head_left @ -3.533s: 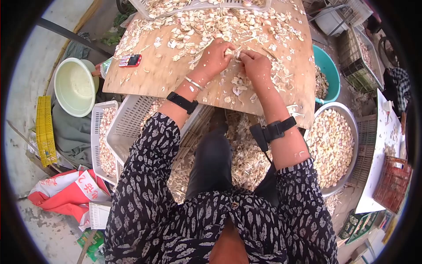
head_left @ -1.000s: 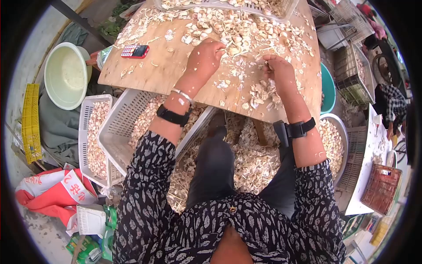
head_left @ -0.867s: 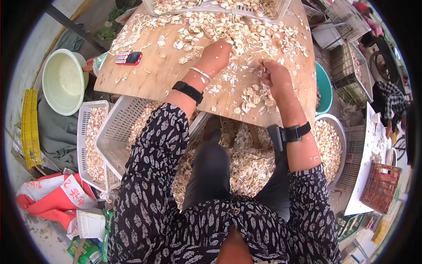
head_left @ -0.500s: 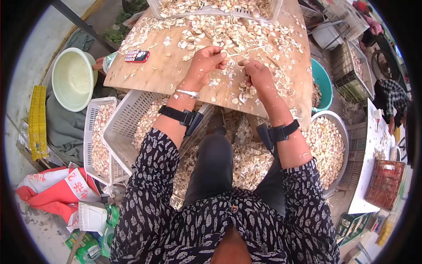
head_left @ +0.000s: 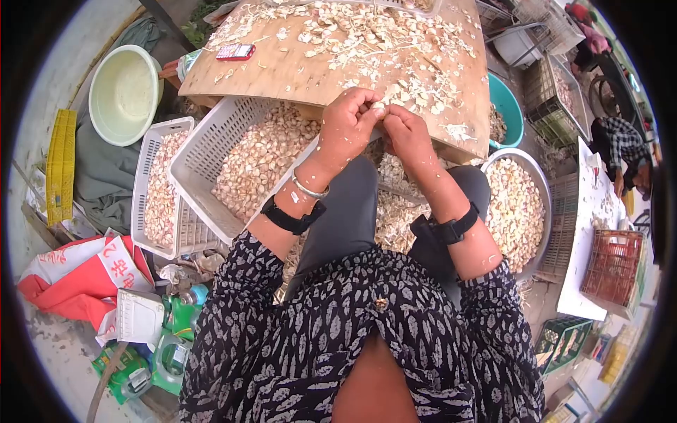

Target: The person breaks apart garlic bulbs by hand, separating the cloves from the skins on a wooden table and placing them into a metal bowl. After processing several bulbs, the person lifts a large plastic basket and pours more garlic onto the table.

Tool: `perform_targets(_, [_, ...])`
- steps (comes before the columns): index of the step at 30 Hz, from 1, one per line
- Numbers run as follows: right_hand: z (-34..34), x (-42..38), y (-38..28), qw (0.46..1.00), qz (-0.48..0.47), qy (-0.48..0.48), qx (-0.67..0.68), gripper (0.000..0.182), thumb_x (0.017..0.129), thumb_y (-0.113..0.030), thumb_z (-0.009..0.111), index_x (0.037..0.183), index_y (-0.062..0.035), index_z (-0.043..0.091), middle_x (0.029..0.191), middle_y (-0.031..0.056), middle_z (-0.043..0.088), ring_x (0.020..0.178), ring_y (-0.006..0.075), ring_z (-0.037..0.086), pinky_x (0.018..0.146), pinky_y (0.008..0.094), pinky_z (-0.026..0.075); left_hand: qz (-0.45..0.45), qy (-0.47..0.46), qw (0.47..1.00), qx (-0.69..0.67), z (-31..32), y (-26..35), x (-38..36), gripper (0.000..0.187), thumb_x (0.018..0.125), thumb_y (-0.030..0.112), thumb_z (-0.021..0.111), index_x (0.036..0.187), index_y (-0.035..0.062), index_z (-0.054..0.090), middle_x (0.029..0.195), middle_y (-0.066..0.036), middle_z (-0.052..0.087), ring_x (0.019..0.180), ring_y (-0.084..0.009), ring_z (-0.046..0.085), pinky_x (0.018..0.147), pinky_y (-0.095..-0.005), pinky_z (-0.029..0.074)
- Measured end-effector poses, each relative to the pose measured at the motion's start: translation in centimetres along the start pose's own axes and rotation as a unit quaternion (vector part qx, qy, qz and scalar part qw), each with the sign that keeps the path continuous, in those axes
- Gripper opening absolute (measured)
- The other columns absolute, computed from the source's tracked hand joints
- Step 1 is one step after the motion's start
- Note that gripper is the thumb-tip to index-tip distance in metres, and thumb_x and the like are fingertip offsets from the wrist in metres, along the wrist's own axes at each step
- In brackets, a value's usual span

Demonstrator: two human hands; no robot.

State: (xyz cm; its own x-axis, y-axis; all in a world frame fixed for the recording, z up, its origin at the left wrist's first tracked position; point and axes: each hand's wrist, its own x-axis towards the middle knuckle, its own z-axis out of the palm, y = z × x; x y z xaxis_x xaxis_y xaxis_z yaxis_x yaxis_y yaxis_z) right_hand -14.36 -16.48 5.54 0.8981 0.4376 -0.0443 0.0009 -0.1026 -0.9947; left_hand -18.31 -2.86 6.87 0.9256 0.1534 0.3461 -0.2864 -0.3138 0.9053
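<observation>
Over the near edge of the wooden board [head_left: 282, 74], my two hands meet, fingertips together. A pale garlic clove [head_left: 379, 109], mostly covered by fingers, is pinched by my left hand [head_left: 347, 128]. My right hand [head_left: 410, 136] is closed, its thumb and forefinger against the clove; whatever else it grips is hidden. Bits of garlic skin stick to both hands and wrists. Loose skins and cloves [head_left: 395, 42] are strewn across the board beyond my fingers.
Below the board's left side stands a white crate of unpeeled cloves [head_left: 261, 158], beside a second crate [head_left: 162, 190]. A metal basin of cloves [head_left: 518, 211] and a teal tub [head_left: 513, 106] are at right. A red phone [head_left: 235, 52] lies on the board. Another person [head_left: 620, 148] works far right.
My hands were apart over the board; they have come together at the clove and nearer my body. The view has shifted, showing more of the white crate.
</observation>
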Motion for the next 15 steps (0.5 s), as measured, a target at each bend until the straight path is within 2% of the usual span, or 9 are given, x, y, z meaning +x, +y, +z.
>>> perform_targets(1, [0.3, -1.0, -1.1, 0.979, 0.118, -0.018, 0.167, 0.015, 0.084, -0.011, 0.045, 0.08, -0.0032, 0.057, 0.061, -0.001, 0.047, 0.051, 0.0096, 0.041, 0.048, 0.0262, 0.035, 0.06, 0.02, 0.997, 0.046, 0.3, 0.2, -0.9, 0.02, 0.089, 0.009, 0.059, 0.106, -0.0013, 0.055, 0.08, 0.0, 0.059, 0.07, -0.0043, 0.052, 0.062, -0.0192, 0.044])
perform_targets(2, [0.7, -1.5, -0.9, 0.978, 0.123, -0.014, 0.169, 0.015, 0.084, -0.011, 0.045, 0.08, -0.0032, 0.057, 0.061, -0.001, 0.047, 0.051, 0.0096, 0.041, 0.048, 0.0262, 0.035, 0.056, 0.015, 0.997, 0.043, 0.6, 0.2, -1.2, 0.02, 0.089, 0.009, 0.059, 0.106, -0.0013, 0.055, 0.08, 0.0, 0.059, 0.07, -0.0043, 0.052, 0.062, -0.0192, 0.044])
perform_targets(5, [1.5, -3.7, 0.6, 0.938, 0.149, 0.001, 0.314, 0.016, 0.084, -0.006, 0.041, 0.083, -0.0071, 0.057, 0.058, -0.0063, 0.037, 0.047, 0.0044, 0.029, 0.042, 0.0224, 0.023, -0.035, 0.04, 0.968, -0.244, 1.4, 0.5, -2.4, 0.02, 0.089, 0.006, 0.058, 0.107, -0.0013, 0.054, 0.083, -0.002, 0.057, 0.069, -0.0089, 0.05, 0.064, -0.023, 0.044])
perform_targets(6, [1.0, -4.2, 0.3, 0.941, 0.139, 0.0, 0.309, 0.016, 0.084, -0.006, 0.041, 0.083, -0.0071, 0.057, 0.058, -0.0063, 0.037, 0.047, 0.0044, 0.029, 0.042, 0.0224, 0.023, -0.024, 0.041, 0.968, -0.247, 1.7, 0.8, -2.4, 0.02, 0.089, 0.006, 0.058, 0.107, -0.0013, 0.054, 0.083, -0.002, 0.057, 0.069, -0.0089, 0.05, 0.064, -0.023, 0.044])
perform_targets(8, [-0.2, -5.3, -0.1, 0.954, 0.173, -0.021, 0.246, 0.015, 0.085, -0.009, 0.046, 0.088, -0.0066, 0.061, 0.058, -0.0058, 0.039, 0.046, 0.0048, 0.031, 0.042, 0.0225, 0.024, -0.107, 0.002, 0.827, -0.552, 1.5, 1.2, -3.0, 0.019, 0.089, 0.007, 0.058, 0.107, 0.0008, 0.054, 0.084, -0.003, 0.055, 0.072, -0.0125, 0.049, 0.066, -0.0263, 0.043])
perform_targets(10, [-1.0, -4.7, 0.8, 0.992, 0.111, 0.051, -0.042, 0.022, 0.086, -0.02, 0.061, 0.1, -0.0038, 0.068, 0.068, -0.0033, 0.057, 0.052, 0.0056, 0.047, 0.048, 0.0225, 0.038, -0.111, 0.002, 0.799, -0.591, 1.3, 1.5, -3.2, 0.017, 0.09, 0.009, 0.057, 0.106, 0.0036, 0.056, 0.085, -0.002, 0.054, 0.075, -0.0145, 0.048, 0.066, -0.0281, 0.042])
perform_targets(12, [-2.8, -4.9, 0.9, 0.969, 0.086, 0.066, -0.223, 0.021, 0.085, -0.018, 0.063, 0.099, -0.0035, 0.068, 0.072, -0.0031, 0.06, 0.059, 0.0047, 0.05, 0.055, 0.0212, 0.042, -0.142, -0.024, 0.763, -0.63, 0.7, 1.4, -3.7, 0.016, 0.09, 0.009, 0.057, 0.105, 0.0039, 0.056, 0.088, -0.003, 0.056, 0.076, -0.0139, 0.049, 0.067, -0.027, 0.043])
perform_targets(13, [-2.9, -4.8, 0.2, 0.968, 0.085, 0.065, -0.227, 0.021, 0.085, -0.018, 0.063, 0.099, -0.0035, 0.068, 0.072, -0.0031, 0.06, 0.059, 0.0047, 0.05, 0.055, 0.0212, 0.042, -0.163, 0.005, 0.775, -0.611, 0.5, 2.0, -3.9, 0.016, 0.09, 0.009, 0.057, 0.105, 0.0016, 0.056, 0.088, -0.004, 0.059, 0.075, -0.0143, 0.052, 0.067, -0.0265, 0.045])
perform_targets(15, [-3.0, -4.1, -0.8, 0.995, 0.011, 0.101, 0.017, 0.019, 0.084, -0.015, 0.064, 0.1, -0.005, 0.068, 0.071, -0.0023, 0.06, 0.064, 0.0031, 0.049, 0.058, 0.0201, 0.041, -0.178, 0.002, 0.823, -0.54, 0.2, 1.9, -4.3, 0.017, 0.09, 0.008, 0.057, 0.106, 0.0003, 0.056, 0.087, -0.005, 0.06, 0.074, -0.0142, 0.054, 0.066, -0.0259, 0.046])
